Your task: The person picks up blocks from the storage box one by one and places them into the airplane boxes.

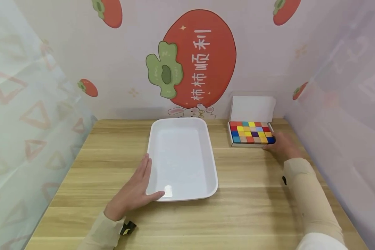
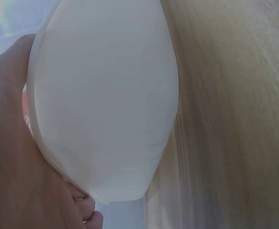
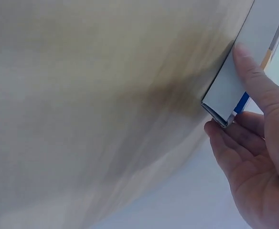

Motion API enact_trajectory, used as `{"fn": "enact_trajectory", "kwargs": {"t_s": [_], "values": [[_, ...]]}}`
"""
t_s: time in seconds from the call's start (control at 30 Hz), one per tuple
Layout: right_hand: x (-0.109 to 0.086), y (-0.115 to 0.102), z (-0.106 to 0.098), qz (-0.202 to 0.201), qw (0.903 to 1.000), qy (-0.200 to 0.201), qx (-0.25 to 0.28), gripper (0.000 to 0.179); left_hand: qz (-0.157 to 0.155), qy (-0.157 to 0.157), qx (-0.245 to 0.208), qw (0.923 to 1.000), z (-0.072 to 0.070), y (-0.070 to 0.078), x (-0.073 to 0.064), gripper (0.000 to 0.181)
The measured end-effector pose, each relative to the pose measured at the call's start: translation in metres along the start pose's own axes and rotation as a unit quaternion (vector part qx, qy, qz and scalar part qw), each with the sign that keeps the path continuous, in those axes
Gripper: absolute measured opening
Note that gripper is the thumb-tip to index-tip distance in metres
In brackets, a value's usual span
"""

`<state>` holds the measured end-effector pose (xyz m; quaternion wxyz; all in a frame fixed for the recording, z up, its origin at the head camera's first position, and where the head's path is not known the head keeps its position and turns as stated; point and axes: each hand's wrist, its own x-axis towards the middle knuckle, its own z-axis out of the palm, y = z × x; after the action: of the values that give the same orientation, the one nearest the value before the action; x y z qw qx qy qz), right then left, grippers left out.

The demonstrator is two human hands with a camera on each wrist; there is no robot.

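A white rectangular tray point(image 1: 181, 156) lies on the wooden table. My left hand point(image 1: 137, 187) rests at its near left corner. The fingers lie fairly straight along the left rim, and the thumb reaches over the near rim. From the left wrist, the tray's outer wall point(image 2: 101, 100) fills the view, with the hand point(image 2: 25, 138) against its rim and the thumb tip hidden. At the back right, my right hand point(image 1: 282, 144) holds the near right corner of an open white box of coloured blocks point(image 1: 251, 145). Its thumb lies on the box's front wall point(image 3: 220, 93), and bent fingers meet the side.
The box's raised lid point(image 1: 253, 108) leans back near the rear wall. Bare wooden tabletop point(image 1: 237, 208) spreads before the tray and the box. Printed cloth walls point(image 1: 122, 62) enclose the table at the back and both sides.
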<state>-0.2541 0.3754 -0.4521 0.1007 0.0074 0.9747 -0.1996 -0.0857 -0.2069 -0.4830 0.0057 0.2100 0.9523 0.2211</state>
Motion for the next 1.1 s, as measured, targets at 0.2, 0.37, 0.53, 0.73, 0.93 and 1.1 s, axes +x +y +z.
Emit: {"fn": "enact_trajectory", "kwargs": {"t_s": [0.2,0.37,0.53,0.73,0.93,1.1], "values": [[0.017,0.007,-0.008,-0.010,0.9998,-0.004,-0.016,0.077,-0.008,-0.009,0.008,0.9999,0.001,0.003,0.001,0.125],[0.018,0.006,-0.010,0.013,0.9995,-0.007,-0.026,0.079,0.006,0.000,0.024,0.9997,-0.001,0.004,0.003,0.123],[0.013,-0.003,-0.008,0.038,0.9987,0.005,-0.033,0.086,0.019,0.007,0.048,0.9987,-0.007,0.002,0.007,0.119],[-0.007,-0.039,-0.004,0.018,0.9977,0.008,-0.065,0.094,0.038,0.051,0.062,0.9960,-0.025,-0.010,0.016,0.093],[-0.028,-0.082,0.009,-0.037,0.9960,-0.016,-0.080,0.095,0.059,0.097,0.064,0.9914,-0.044,-0.030,0.031,0.067],[-0.044,-0.111,0.032,-0.062,0.9939,0.013,-0.090,0.092,0.006,0.082,0.049,0.9955,-0.052,-0.054,0.040,0.072]]}}
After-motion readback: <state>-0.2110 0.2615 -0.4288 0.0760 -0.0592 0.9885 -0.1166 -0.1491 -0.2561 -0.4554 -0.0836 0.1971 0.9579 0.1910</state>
